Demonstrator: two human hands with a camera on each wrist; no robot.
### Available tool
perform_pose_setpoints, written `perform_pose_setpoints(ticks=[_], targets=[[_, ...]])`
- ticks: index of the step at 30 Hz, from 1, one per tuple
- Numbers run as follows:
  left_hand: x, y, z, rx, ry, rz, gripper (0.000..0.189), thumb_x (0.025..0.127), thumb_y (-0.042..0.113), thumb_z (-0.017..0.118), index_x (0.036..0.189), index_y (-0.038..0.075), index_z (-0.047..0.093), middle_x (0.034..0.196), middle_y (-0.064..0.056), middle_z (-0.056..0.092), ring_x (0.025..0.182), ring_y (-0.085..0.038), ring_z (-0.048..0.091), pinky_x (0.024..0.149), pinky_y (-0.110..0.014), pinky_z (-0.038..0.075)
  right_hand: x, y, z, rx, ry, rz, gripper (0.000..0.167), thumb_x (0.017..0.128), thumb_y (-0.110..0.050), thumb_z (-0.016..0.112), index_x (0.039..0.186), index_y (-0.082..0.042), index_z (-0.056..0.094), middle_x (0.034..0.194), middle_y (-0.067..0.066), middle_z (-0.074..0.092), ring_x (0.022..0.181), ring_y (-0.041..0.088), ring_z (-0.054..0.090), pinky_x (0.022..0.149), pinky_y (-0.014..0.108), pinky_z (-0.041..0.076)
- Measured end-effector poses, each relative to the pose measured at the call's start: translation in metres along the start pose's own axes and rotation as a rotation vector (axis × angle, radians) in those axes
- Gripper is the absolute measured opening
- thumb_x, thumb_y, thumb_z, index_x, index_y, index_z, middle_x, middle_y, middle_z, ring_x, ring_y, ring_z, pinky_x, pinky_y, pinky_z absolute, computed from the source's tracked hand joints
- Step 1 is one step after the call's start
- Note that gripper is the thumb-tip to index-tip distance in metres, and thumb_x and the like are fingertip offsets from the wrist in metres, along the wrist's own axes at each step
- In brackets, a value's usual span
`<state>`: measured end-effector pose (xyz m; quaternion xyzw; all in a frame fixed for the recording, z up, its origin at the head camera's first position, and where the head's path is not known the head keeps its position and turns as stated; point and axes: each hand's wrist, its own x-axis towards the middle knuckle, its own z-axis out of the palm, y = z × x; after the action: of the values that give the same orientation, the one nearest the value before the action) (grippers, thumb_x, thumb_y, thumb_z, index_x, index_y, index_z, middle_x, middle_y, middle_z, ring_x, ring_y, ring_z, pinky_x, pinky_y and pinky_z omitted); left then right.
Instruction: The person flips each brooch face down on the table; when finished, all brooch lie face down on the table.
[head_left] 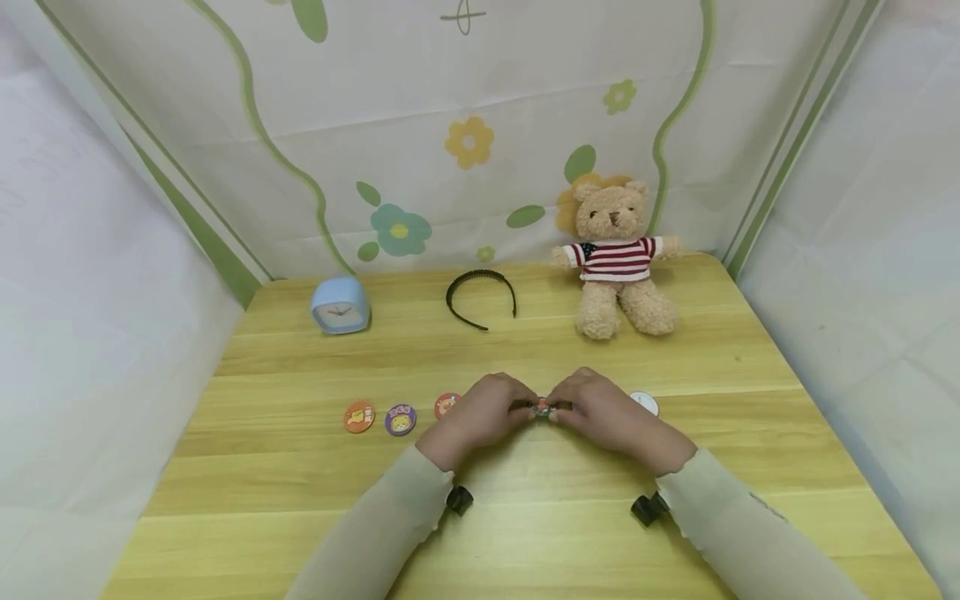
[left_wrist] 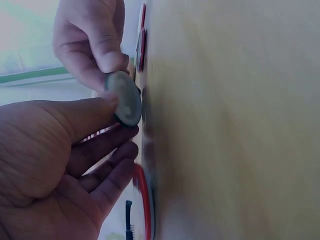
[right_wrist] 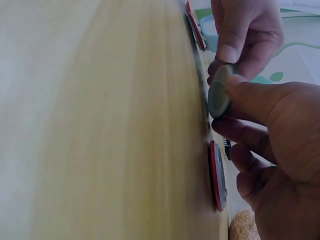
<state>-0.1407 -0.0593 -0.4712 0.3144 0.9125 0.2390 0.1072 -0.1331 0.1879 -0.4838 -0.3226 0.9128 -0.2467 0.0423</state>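
Hand L point(head_left: 487, 408) & hand R point(head_left: 591, 408) both pinch badge point(head_left: 543, 408) btwn thumb & fingers at opp. edges, close to table point(head_left: 540, 533); can't tell if touching it. Prob. light, stiff, slick-faced, not fragile; best held by rim, thumb on grey side. Orange badge point(head_left: 359, 417), purple badge point(head_left: 401, 420), red badge point(head_left: 446, 405) lie L; white disc point(head_left: 646, 403) just past hand R. Farther back: clock point(head_left: 341, 307), headband point(head_left: 451, 297), bear point(head_left: 615, 258).

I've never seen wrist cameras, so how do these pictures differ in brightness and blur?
Head view: bright, the teddy bear fairly clear, a pale sheen on the table; left wrist view: dimmer, bluish, the pinched badge soft; right wrist view: likewise dim, table grain blurry.
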Motion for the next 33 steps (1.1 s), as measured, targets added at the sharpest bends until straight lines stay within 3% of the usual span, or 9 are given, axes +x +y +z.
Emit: perform_pose_setpoints(ticks=[5,11,16,19,27,33], targets=[[0.0008,-0.0016,-0.0020,0.034,0.032,0.024,0.025,0.112,0.023,0.065,0.131,0.021,0.082,0.126,0.006,0.081,0.120,-0.013,0.075,0.107,-0.033,0.059,-0.0013,0.0026,-0.0021,-0.023,0.063,-0.003,0.021,0.111,-0.026,0.067,0.125,-0.022,0.082,0.119,-0.010,0.079,0.111,0.013,0.068,0.095,0.041,0.060],[0.0025,0.0046,-0.0053,0.029,0.086,-0.018,0.023,0.111,0.021,0.066,0.127,0.020,0.082,0.120,0.004,0.082,0.113,-0.012,0.077,0.100,-0.032,0.062,0.0024,-0.0016,-0.0014,-0.001,0.136,0.047,0.015,0.106,-0.020,0.074,0.119,-0.021,0.082,0.102,-0.007,0.074,0.092,0.007,0.065,0.078,0.032,0.057],[0.0029,0.0072,-0.0056,0.017,0.094,-0.063,0.013,0.109,0.019,0.070,0.121,0.019,0.072,0.105,0.002,0.080,0.090,-0.009,0.070,0.082,-0.027,0.059,0.0053,-0.0028,0.0000,0.059,0.121,0.091,0.015,0.102,-0.018,0.079,0.114,-0.024,0.075,0.102,-0.008,0.073,0.094,0.009,0.069,0.081,0.034,0.060],[0.0031,0.0058,-0.0049,0.027,0.077,-0.068,0.016,0.107,0.017,0.072,0.122,0.019,0.068,0.100,0.002,0.078,0.084,-0.009,0.067,0.078,-0.026,0.057,0.0057,-0.0018,0.0003,0.075,0.091,0.102,0.021,0.100,-0.017,0.082,0.117,-0.026,0.074,0.105,-0.008,0.073,0.096,0.009,0.070,0.084,0.034,0.061],[0.0054,0.0016,-0.0007,-0.012,0.018,-0.060,0.022,0.103,0.018,0.079,0.124,0.018,0.074,0.102,0.007,0.074,0.090,-0.009,0.063,0.083,-0.026,0.055,0.0043,0.0012,-0.0010,0.083,0.023,0.079,0.027,0.097,-0.022,0.086,0.123,-0.026,0.078,0.107,-0.009,0.073,0.098,0.010,0.066,0.086,0.035,0.057],[0.0070,-0.0010,0.0024,-0.041,-0.020,-0.054,0.020,0.101,0.019,0.082,0.121,0.018,0.079,0.110,0.009,0.076,0.099,-0.006,0.065,0.095,-0.028,0.057,0.0024,0.0055,0.0007,0.068,0.018,0.025,0.028,0.095,-0.028,0.088,0.122,-0.026,0.081,0.112,-0.014,0.076,0.105,0.009,0.067,0.091,0.036,0.058]])
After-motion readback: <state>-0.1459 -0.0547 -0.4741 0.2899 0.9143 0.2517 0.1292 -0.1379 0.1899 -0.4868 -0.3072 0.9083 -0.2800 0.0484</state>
